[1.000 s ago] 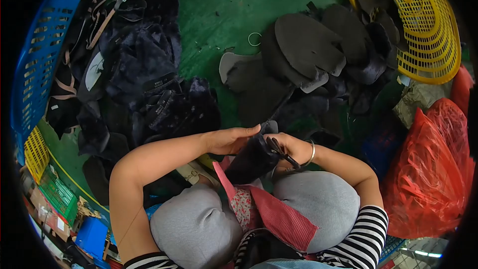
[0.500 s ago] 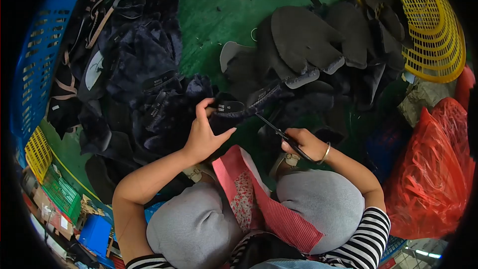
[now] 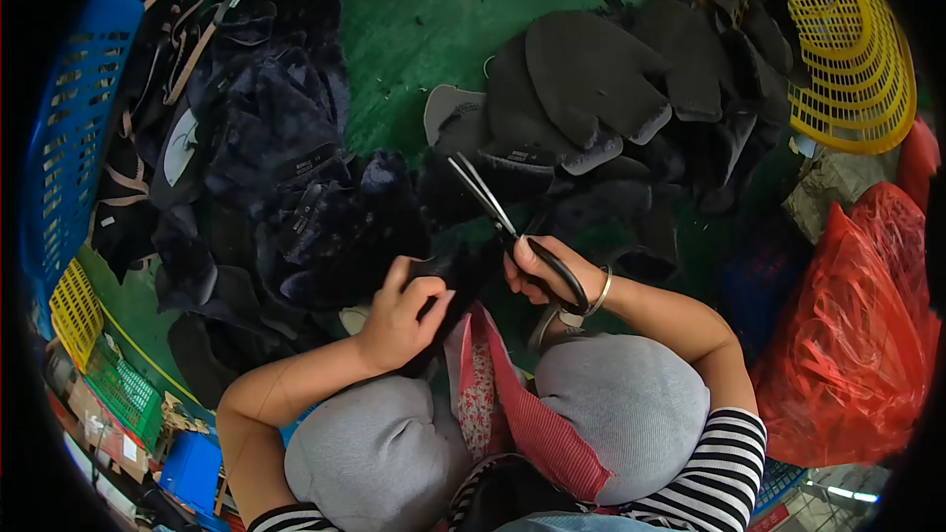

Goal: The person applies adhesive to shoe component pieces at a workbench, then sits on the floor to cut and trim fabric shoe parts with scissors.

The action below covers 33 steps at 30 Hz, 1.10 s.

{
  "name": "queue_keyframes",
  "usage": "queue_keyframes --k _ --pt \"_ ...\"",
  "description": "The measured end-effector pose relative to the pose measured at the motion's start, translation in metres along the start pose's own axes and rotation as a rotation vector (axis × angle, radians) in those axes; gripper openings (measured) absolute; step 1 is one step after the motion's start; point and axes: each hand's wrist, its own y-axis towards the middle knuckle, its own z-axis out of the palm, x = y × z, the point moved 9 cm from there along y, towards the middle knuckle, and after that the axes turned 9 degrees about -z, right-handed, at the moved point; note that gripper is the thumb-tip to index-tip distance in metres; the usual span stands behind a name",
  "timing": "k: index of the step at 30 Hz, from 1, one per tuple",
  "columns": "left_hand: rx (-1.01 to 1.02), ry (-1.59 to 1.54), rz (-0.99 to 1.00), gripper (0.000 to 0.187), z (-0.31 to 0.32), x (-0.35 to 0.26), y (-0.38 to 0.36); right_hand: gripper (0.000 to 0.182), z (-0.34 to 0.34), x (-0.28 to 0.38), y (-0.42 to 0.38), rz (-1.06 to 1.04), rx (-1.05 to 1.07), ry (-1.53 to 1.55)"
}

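Note:
My right hand (image 3: 554, 276) grips a pair of black-handled scissors (image 3: 485, 192). Their metal blades point up and to the left, slightly apart, over the dark pile. The fingers of my left hand (image 3: 402, 313) are curled in a pinch on a dark plush piece (image 3: 463, 271), which lies in shadow between the two hands. Beyond them, a heap of dark navy plush pieces (image 3: 271, 128), some with small printed labels, spreads over the floor. To the right of the blades lie flat, dark grey sole-shaped pieces (image 3: 586, 69) with plush edges.
A blue plastic basket (image 3: 84, 108) stands on the left, a yellow one (image 3: 852, 69) at the upper right. Red plastic bags (image 3: 838, 335) bulge on the right. The green floor (image 3: 424, 10) shows at the top. My knees (image 3: 621, 414) frame a pink cloth (image 3: 537, 414).
My left hand has drawn back toward my lap and its fingers have curled in. The scissors have swung upward and away from the labelled plush piece, their blades now pointing up-left.

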Motion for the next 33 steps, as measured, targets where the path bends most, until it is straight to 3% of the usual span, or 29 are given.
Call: queue_keyframes --k 1,2,4,5,7,8,11,13,14,16,18,20,21,23,25,27,30,31,33 --pt "-0.067 0.102 -0.026 0.023 -0.015 0.006 0.001 0.054 -0.006 0.009 -0.001 -0.063 -0.005 -0.21" --pt "-0.133 0.206 -0.054 0.024 -0.032 0.016 0.002 0.054 -0.012 0.004 -0.004 -0.065 -0.009 -0.208" --pt "-0.284 0.504 -0.125 0.027 -0.068 0.043 0.007 0.052 -0.018 0.02 -0.017 -0.482 0.033 -0.632" --pt "-0.308 0.724 -0.182 0.032 -0.081 0.056 0.009 0.05 -0.027 0.014 -0.026 -0.463 0.004 -0.638" --pt "-0.409 1.082 -0.115 0.036 -0.089 0.06 0.008 0.051 -0.055 -0.01 -0.045 -0.286 -0.109 -0.63" --pt "-0.406 1.079 -0.113 0.036 -0.088 0.062 0.009 0.053 -0.073 -0.028 -0.056 -0.069 -0.207 -0.655" --pt "-0.366 1.002 -0.208 0.045 -0.09 0.068 0.019 0.059 -0.109 -0.071 -0.082 0.218 -0.44 -0.531" --pt "-0.239 0.514 -0.572 0.05 -0.1 0.092 0.031 0.06 -0.112 -0.074 -0.075 0.213 -0.466 -0.433" --pt "-0.276 0.584 -0.543 0.059 -0.105 0.095 0.032 0.06 -0.114 -0.077 -0.071 0.207 -0.491 -0.329" --pt "-0.248 1.189 -0.472 0.064 -0.11 0.081 0.036 0.061 -0.121 -0.075 -0.053 0.188 -0.496 -0.329" --pt "-0.262 1.355 -0.379 0.068 -0.109 0.07 0.036 0.062 -0.124 -0.065 -0.038 0.14 -0.508 -0.326" --pt "-0.285 1.099 -0.029 0.066 -0.087 0.029 0.041 0.062 -0.124 -0.055 -0.031 0.11 -0.496 -0.323" --pt "-0.197 0.904 0.062 0.065 -0.064 0.019 0.045 0.062 -0.121 -0.052 -0.028 0.084 -0.484 -0.331" --pt "0.089 0.338 0.016 0.079 -0.02 -0.001 0.062 0.061 -0.119 -0.046 -0.025 0.052 -0.468 -0.332" --pt "0.291 0.028 -0.214 0.09 0.038 0.017 0.076 0.061 -0.115 -0.039 -0.021 0.022 -0.45 -0.34" --pt "0.259 0.074 -0.029 0.071 0.073 0.005 0.091 0.059 -0.111 -0.03 -0.023 -0.017 -0.443 -0.351" --pt "0.367 -0.088 -0.137 0.031 0.112 0.034 0.108 0.051 -0.107 -0.024 -0.03 -0.009 -0.424 -0.438" --pt "0.438 -0.167 -0.173 0.03 0.107 0.023 0.104 0.051 -0.11 -0.021 -0.033 -0.013 -0.431 -0.442" --pt "0.486 -0.212 -0.232 0.025 0.088 0.013 0.085 0.053 -0.103 0.02 -0.046 -0.383 -0.482 -0.916"
